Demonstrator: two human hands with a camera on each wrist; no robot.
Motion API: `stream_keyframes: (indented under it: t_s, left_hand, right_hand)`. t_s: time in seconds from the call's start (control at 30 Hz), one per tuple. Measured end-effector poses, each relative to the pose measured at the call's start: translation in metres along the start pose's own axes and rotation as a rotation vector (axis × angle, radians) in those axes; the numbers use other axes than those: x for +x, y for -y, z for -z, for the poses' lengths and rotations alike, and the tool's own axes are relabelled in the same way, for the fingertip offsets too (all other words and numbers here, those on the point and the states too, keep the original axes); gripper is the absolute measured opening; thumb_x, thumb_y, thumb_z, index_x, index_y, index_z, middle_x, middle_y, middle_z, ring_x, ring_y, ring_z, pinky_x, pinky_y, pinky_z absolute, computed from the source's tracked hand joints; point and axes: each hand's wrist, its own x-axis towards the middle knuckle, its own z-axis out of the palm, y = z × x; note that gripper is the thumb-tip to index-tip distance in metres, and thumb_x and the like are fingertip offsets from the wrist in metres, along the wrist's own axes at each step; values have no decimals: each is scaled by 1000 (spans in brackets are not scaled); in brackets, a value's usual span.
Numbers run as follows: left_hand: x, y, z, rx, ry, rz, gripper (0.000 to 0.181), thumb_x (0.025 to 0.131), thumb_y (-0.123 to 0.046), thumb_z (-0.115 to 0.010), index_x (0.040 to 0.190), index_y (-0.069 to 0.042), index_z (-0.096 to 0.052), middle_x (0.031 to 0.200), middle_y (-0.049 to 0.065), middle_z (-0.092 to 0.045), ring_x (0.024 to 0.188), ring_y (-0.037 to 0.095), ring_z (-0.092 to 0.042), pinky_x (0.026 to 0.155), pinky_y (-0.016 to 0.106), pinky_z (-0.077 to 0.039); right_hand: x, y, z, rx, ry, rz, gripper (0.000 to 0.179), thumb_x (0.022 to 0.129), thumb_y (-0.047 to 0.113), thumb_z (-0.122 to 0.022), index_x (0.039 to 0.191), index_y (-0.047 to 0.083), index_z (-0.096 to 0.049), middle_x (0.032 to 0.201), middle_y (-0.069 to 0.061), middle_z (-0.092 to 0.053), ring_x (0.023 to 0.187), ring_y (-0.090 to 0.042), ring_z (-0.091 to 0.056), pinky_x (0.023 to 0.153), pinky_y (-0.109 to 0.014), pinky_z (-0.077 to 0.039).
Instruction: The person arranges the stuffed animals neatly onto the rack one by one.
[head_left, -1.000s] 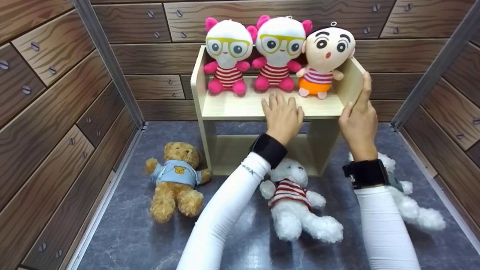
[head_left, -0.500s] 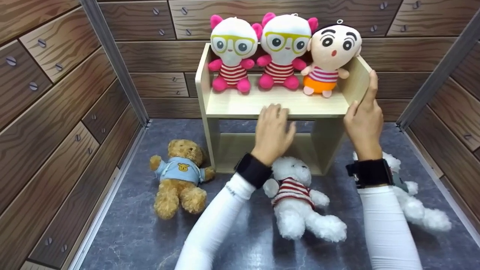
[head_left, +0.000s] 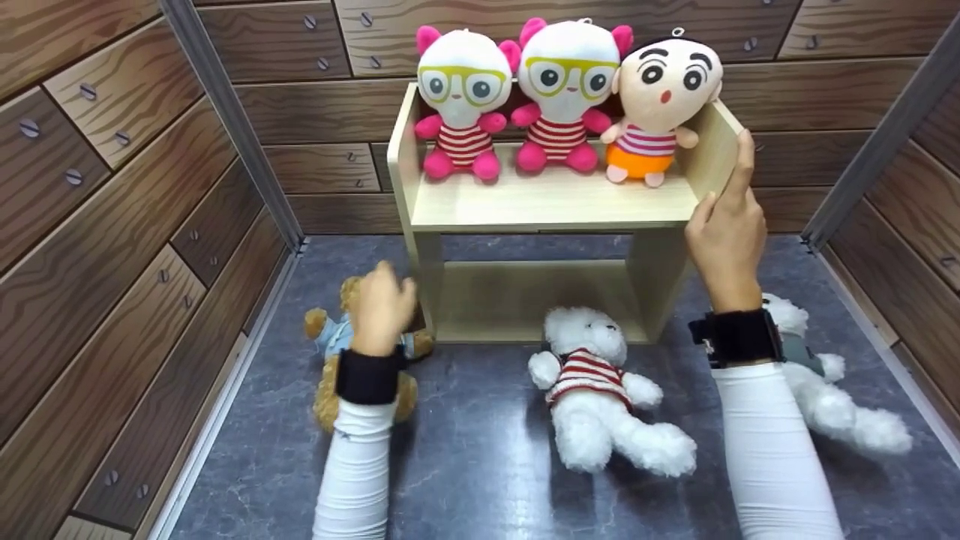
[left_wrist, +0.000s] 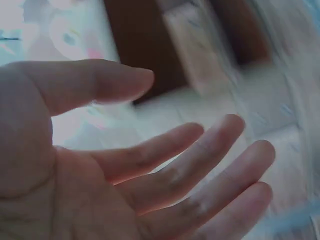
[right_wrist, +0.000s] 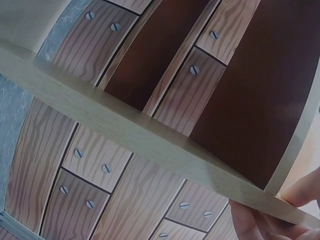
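My left hand [head_left: 379, 311] is over the brown teddy bear [head_left: 326, 401] in a light blue top, left of the small wooden shelf [head_left: 555, 206]; it hides the bear's head and chest. In the left wrist view the fingers [left_wrist: 172, 182] are spread loosely, with nothing in the palm. At the shelf's right side panel [right_wrist: 145, 140], my right hand [head_left: 727, 236] grips the edge, thumb on one face and fingers on the other. Two pink-eared plush dolls in yellow glasses [head_left: 463, 146] [head_left: 559, 139] and a boy doll [head_left: 664, 150] in orange shorts sit on the upper shelf board.
A white plush bear [head_left: 589, 382] in a red striped sweater lies before the shelf. Another white plush toy [head_left: 832, 405] lies at the right, partly behind my right arm. Wood-patterned walls [head_left: 120, 300] surround the dark grey floor [head_left: 480, 465].
My left hand has left the upper shelf board and moved left and down to over the brown teddy bear. The right hand stays on the side panel.
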Motion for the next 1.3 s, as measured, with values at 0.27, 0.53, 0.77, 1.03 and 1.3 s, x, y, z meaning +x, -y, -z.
stream_keyframes:
  t_s: [0.27, 0.53, 0.77, 1.03, 1.3]
  left_hand:
    - [13, 64, -21, 91, 161, 213, 29, 96, -23, -58, 99, 4, -70, 127, 27, -59, 106, 54, -59, 88, 62, -49]
    - [15, 110, -47, 204, 235, 362, 70, 86, -29, -72, 141, 6, -45, 132, 41, -44, 127, 56, -38, 98, 66, -41]
    - [14, 132, -50, 200, 286, 360, 104, 77, -44, -80, 149, 10, -28, 133, 38, -52, 134, 53, -30, 104, 68, -31]
    - [11, 137, -56, 205, 285, 352, 110, 69, -55, -81, 142, 13, -36, 129, 32, -56, 128, 47, -35, 102, 62, -37]
    - [3, 135, -63, 121, 190, 354, 110, 68, -51, -83, 149, 5, -32, 133, 29, -56, 129, 46, -30, 109, 68, -18]
  right_hand:
    - [-2, -2, 0, 6, 5, 0, 74, 95, 8, -49, 159, 28, -16, 122, -40, -58, 96, -60, -58, 79, -68, -44]
    - [-3, 0, -1, 0, 26, -17, 74, 96, 8, -48, 159, 28, -14, 121, -41, -58, 96, -60, -58, 79, -68, -44]
    - [-2, 0, 2, 2, 19, -14, 75, 96, 8, -49, 159, 28, -14, 124, -40, -57, 97, -60, -58, 81, -68, -45]
    - [-1, -1, 4, 4, 3, -11, 75, 96, 8, -49, 159, 29, -15, 125, -39, -57, 98, -60, -58, 79, -68, -44]
    - [0, 0, 2, -5, 20, -17, 76, 95, 7, -49, 159, 28, -13, 123, -40, -57, 96, -60, -58, 80, -68, -45]
